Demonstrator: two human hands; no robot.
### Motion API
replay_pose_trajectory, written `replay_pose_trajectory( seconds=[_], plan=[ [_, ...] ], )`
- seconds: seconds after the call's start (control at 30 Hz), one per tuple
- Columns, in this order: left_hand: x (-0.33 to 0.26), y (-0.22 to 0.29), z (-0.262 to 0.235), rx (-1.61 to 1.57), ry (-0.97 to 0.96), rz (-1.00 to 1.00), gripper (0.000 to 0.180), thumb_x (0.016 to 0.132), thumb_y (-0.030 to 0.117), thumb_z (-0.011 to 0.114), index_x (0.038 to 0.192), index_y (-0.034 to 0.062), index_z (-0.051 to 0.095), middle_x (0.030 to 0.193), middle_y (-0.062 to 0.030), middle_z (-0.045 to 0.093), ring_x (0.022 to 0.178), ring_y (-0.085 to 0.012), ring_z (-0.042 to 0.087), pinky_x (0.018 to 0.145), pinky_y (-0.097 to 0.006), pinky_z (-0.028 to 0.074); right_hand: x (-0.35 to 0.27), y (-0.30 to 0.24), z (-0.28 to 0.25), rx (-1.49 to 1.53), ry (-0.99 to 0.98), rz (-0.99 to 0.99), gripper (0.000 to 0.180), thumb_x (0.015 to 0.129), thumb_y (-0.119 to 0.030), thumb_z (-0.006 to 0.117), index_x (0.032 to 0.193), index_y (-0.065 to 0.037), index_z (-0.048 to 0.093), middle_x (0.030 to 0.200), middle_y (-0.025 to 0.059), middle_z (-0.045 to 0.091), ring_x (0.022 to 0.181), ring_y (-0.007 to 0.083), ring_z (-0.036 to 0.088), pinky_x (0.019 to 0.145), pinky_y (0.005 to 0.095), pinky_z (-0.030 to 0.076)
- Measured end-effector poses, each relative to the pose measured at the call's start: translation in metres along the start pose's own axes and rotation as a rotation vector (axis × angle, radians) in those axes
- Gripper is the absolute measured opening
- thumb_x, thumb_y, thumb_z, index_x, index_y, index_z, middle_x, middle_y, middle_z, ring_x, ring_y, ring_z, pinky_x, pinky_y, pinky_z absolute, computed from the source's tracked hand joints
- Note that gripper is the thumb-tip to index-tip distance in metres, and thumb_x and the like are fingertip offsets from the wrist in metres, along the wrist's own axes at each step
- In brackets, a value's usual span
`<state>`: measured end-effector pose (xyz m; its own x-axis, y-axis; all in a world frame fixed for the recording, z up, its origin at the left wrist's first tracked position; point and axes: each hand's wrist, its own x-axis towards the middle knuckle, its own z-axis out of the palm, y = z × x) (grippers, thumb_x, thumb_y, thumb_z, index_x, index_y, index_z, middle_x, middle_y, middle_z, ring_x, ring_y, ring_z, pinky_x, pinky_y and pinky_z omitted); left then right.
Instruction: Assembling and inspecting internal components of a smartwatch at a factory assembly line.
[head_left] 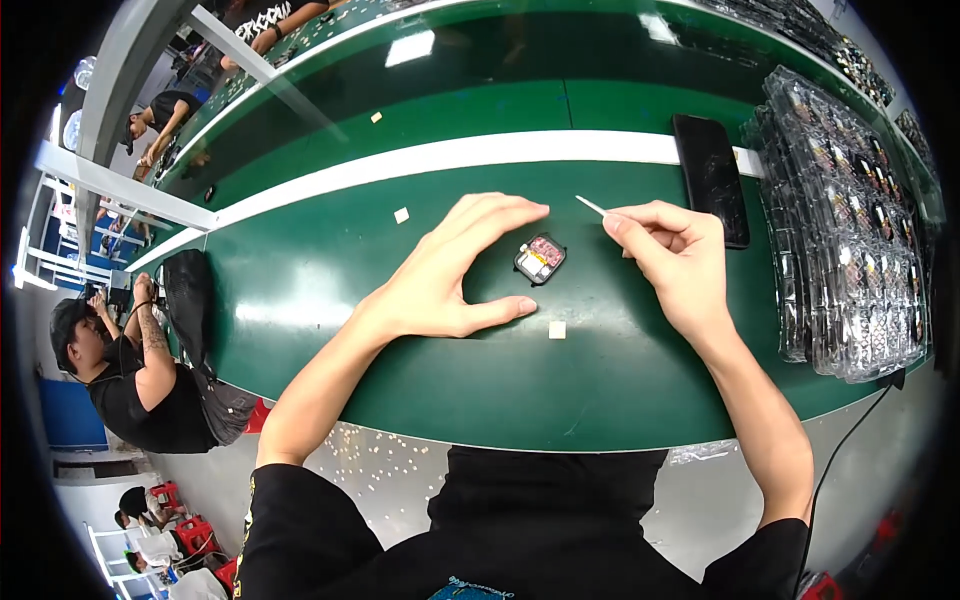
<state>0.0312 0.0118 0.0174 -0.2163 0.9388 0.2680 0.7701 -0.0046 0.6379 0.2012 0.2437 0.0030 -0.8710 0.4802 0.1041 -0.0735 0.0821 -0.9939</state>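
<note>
On the green table lies a small opened smartwatch body (540,260), a black rounded-square case with a pinkish circuit board and a white block showing inside. My left hand (445,265) rests beside it on the left, thumb and fingers spread apart around it without visibly touching it. To the right of the case, my right hand (675,250) pinches a thin pale pointed stick (590,205), its tip angled up and to the left. A small cream square (557,330) lies on the table just below the case.
A black phone (712,180) lies at the back right, across a white strip (450,153). Stacked clear plastic trays (845,230) holding small parts stand at the right. Another cream square (402,215) lies beyond my left hand. A person (140,370) sits at the left beside a black bag (187,305).
</note>
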Motion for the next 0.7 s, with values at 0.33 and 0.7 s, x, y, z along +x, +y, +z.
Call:
replay_pose_trajectory(
  seconds=[0.33, 0.7],
  plan=[
    [0.000, -0.011, 0.011, 0.125, 0.042, -0.039, 0.055, 0.081, 0.018, 0.096, 0.132, 0.0076, 0.076, 0.122, -0.0076, 0.066, 0.113, -0.0290, 0.060, 0.100, -0.043, 0.050, -0.007, 0.001, 0.008, -0.044, -0.036, 0.007, 0.012, 0.101, -0.004, 0.082, 0.109, 0.004, 0.085, 0.090, 0.0028, 0.078, 0.078, 0.0028, 0.067, 0.069, 0.0184, 0.050],
    [0.003, -0.017, 0.007, -0.025, -0.079, -0.008, 0.056, 0.080, 0.021, 0.095, 0.132, 0.0059, 0.080, 0.101, -0.0057, 0.073, 0.095, -0.0226, 0.065, 0.092, -0.037, 0.040, -0.013, -0.004, 0.007, -0.425, -0.198, -0.204, 0.007, 0.087, 0.006, 0.081, 0.094, 0.004, 0.084, 0.068, 0.0010, 0.066, 0.056, 0.0018, 0.053, 0.050, 0.0231, 0.035]
  ],
)
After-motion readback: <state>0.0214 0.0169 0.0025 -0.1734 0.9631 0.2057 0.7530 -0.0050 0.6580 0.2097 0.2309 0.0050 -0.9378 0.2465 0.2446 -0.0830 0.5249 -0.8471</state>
